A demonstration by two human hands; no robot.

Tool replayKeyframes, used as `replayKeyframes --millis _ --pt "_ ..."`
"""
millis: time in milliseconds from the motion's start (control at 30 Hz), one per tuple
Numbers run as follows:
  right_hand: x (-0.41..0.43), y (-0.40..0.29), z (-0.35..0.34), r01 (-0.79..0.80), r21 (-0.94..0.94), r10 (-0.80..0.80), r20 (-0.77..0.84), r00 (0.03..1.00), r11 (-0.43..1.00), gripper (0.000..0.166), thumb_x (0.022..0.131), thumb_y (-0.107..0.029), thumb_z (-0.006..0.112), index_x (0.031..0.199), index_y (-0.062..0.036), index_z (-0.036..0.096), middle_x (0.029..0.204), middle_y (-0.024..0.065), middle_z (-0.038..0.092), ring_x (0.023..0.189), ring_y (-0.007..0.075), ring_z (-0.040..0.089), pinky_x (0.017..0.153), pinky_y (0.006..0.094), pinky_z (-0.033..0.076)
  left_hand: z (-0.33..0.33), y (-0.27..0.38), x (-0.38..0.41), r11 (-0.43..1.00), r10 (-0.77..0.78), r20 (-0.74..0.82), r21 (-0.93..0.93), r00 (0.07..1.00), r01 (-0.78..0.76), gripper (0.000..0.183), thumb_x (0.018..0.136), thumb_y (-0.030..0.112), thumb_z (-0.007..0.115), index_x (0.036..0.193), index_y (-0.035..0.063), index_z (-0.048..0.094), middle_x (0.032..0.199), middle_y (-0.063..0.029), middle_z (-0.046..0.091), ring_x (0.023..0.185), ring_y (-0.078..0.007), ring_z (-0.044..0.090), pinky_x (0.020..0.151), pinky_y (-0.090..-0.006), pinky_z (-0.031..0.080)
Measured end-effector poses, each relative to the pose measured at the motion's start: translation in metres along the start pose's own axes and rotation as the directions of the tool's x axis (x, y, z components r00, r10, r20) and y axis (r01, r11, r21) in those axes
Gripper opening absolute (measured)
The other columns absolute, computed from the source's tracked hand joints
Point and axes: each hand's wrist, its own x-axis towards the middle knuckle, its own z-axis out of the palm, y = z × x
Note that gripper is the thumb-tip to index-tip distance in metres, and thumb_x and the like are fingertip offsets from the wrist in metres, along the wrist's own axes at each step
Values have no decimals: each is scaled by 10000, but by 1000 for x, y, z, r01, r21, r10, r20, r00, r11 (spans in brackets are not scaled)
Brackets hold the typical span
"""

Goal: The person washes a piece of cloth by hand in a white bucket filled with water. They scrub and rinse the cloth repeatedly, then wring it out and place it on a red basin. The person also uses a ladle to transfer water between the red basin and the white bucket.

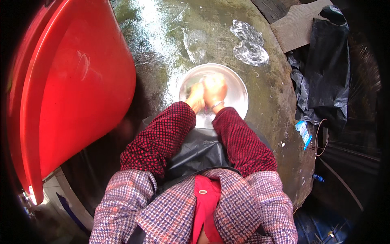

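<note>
A round, shallow metal basin [239, 97] sits before me on the wet, greenish concrete surface. Both hands meet inside its rim, pressed close together. My left hand [196, 97] is on the left, partly covered by my right hand [215, 87], which has a bangle at the wrist. Strong glare and blur wash out the fingers, so whatever may be between them cannot be made out. A small pinkish spot shows just below the hands. Black plastic sheeting [198, 149] covers my front between the two red-and-black sleeves.
A large red plastic tub [82, 91] rises at the left. White foamy smears [251, 53] mark the concrete [268, 122]. Along the right edge lie a black plastic bag [329, 70], a cardboard-like sheet [295, 27], a blue-and-white wrapper [303, 134] and thin wire [317, 146].
</note>
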Motion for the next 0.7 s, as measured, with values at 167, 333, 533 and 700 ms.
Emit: replayKeyframes --millis 167,333,533,700 --pt "10 59 -12 -371 24 361 172 916 928 194 796 -207 537 737 -42 621 761 154 617 727 300 582 705 358 454 23 21 2 947 78 -16 313 997 -69 122 849 116 493 895 24 558 782 -60 582 676 -159 571 613 -309 467" --pt "38 48 -56 -819 493 134 827 546 293 458 809 -235 560 1218 -50 470 1146 92 546 1013 206 540 857 311 421 25 61 2 996 19 66 87 998 -25 181 877 194 479 918 36 556 788 -75 604 640 -195 600 572 -339 502" --pt "23 28 -43 -568 519 151 639 754 639 664 662 -160 720 1236 -14 421 1104 85 541 1014 181 501 911 292 379 24 54 11 996 50 317 60 947 -72 273 821 192 596 1010 7 526 847 -81 606 752 -170 601 672 -321 514" --pt "43 24 -76 -639 595 258 601 756 487 412 669 -88 699 1046 -1 556 967 57 598 885 149 562 790 280 457 31 71 -9 758 -58 434 606 899 -244 481 684 88 715 1112 5 509 880 -44 604 838 -134 569 783 -274 462"
